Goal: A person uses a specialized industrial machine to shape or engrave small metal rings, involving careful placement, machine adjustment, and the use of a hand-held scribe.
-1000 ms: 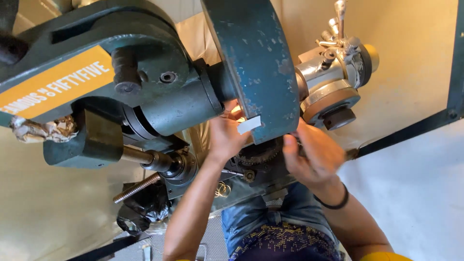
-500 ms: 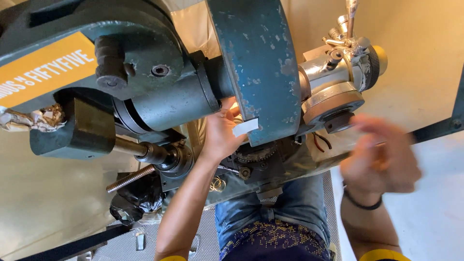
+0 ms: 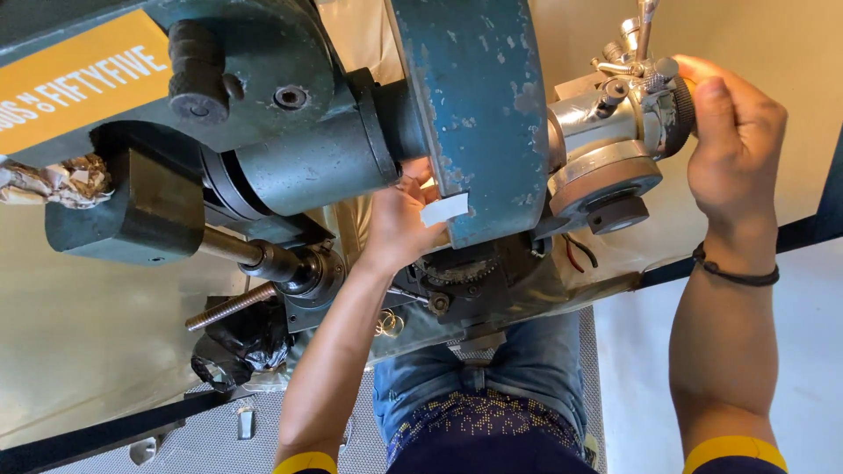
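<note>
Blue jeans (image 3: 527,369) sit nearest, under the machine's (image 3: 290,158) lower edge. Just above, the left hand (image 3: 399,219) reaches up behind the big teal guard (image 3: 474,105), fingers pressed on the machine there; whether it grips anything, I cannot tell. Farther off at the machine's right end, the right hand (image 3: 733,140), a black band at the wrist, wraps around the dark ridged knob (image 3: 680,110) beside the shiny metal collar (image 3: 601,167)

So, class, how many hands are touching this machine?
2. The left hand reaches under the blue-green guard; the right hand grips the knurled knob at the right end.
</note>
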